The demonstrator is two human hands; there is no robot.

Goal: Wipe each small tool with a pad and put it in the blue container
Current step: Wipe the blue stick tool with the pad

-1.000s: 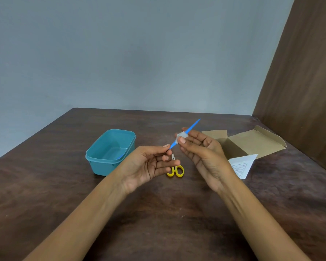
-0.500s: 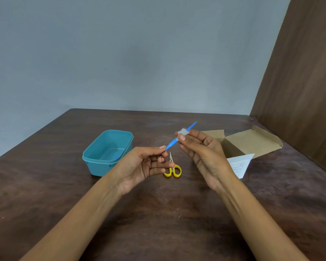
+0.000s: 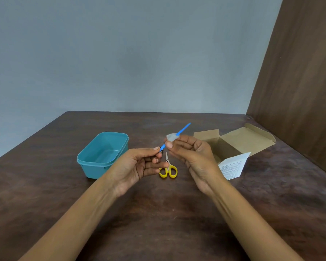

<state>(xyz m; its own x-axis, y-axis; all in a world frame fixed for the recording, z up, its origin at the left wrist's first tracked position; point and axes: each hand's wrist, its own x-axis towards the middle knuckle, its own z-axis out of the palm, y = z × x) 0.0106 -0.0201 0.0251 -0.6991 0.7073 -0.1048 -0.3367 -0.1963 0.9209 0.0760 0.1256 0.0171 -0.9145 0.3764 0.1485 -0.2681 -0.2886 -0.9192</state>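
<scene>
The left hand (image 3: 139,166) pinches the near end of a thin blue tool (image 3: 183,129) above the bench (image 3: 158,223); the right hand (image 3: 190,153) pinches a small white pad (image 3: 171,137) around its middle, the far tip slanting up to the right. The blue container (image 3: 102,154) stands to the left; yellow-handled scissors (image 3: 168,169) lie between the hands; an open cardboard box (image 3: 239,140) with a leaflet (image 3: 231,166) sits to the right.

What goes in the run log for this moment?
step: wiping | left hand: holds blue tool | right hand: pinches pad on tool | scissors: on table
</scene>
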